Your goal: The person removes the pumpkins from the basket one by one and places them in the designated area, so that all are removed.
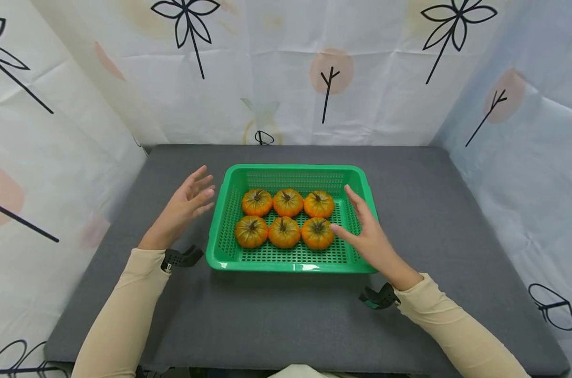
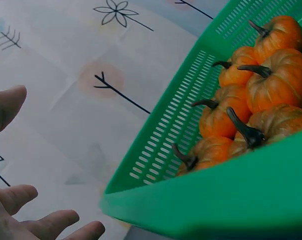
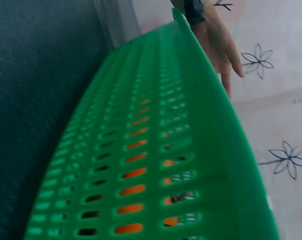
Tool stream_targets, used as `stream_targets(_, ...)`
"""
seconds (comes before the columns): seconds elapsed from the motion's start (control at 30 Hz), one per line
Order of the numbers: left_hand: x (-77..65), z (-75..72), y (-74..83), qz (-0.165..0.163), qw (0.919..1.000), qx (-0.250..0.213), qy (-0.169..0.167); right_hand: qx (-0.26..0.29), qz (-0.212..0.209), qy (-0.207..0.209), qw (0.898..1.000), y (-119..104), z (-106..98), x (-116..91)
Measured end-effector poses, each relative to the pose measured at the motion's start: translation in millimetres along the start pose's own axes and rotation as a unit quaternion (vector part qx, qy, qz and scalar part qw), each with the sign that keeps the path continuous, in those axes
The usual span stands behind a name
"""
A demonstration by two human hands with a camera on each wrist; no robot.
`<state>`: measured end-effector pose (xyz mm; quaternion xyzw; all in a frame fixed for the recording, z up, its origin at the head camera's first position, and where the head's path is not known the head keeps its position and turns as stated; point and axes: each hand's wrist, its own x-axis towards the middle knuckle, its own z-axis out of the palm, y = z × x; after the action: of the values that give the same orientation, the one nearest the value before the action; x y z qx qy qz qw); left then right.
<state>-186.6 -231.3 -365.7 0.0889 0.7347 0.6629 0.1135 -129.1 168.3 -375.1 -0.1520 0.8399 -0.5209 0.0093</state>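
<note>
A green plastic basket (image 1: pixel 295 266) with slotted walls sits on the grey table. Inside it, small orange pumpkins with dark stems stand in two rows; one is the front right pumpkin (image 1: pixel 318 234). My left hand (image 1: pixel 179 210) is held up beside the basket's left wall, fingers spread and holding nothing. Over the basket's right side hovers my right hand (image 1: pixel 373 241), its thumb and index finger apart. That thumb tip overlaps the edge of the front right pumpkin in the head view; whether it touches, I cannot tell. Several pumpkins (image 2: pixel 278 80) also show in the left wrist view.
The grey table (image 1: pixel 276 320) reaches around the basket on all sides. White patterned cloth (image 1: pixel 286 73) hangs behind the table and along both sides. Each wrist carries a dark strapped camera, such as the left wrist camera (image 1: pixel 184 257).
</note>
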Motion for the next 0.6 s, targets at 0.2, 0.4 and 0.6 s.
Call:
stream_targets(0.2, 13.1, -4.7, -13.7, -0.062, 0.9966, 0.035, -0.043, 0.018, 0.057, -0.059, 0.996, 2.6, 4.1, 8.0)
stream_targets(0.4, 19.5, -8.6, -20.3, -0.095, 0.9915, 0.020, -0.086, 0.034, 0.094, -0.105, 0.989, 7.1, 8.8, 15.2)
stream_targets(0.6, 23.1, -9.5, -21.5, -0.115, 0.9852, -0.001, -0.127, 0.034, 0.125, -0.136, 0.982, 7.4, 11.3, 20.0)
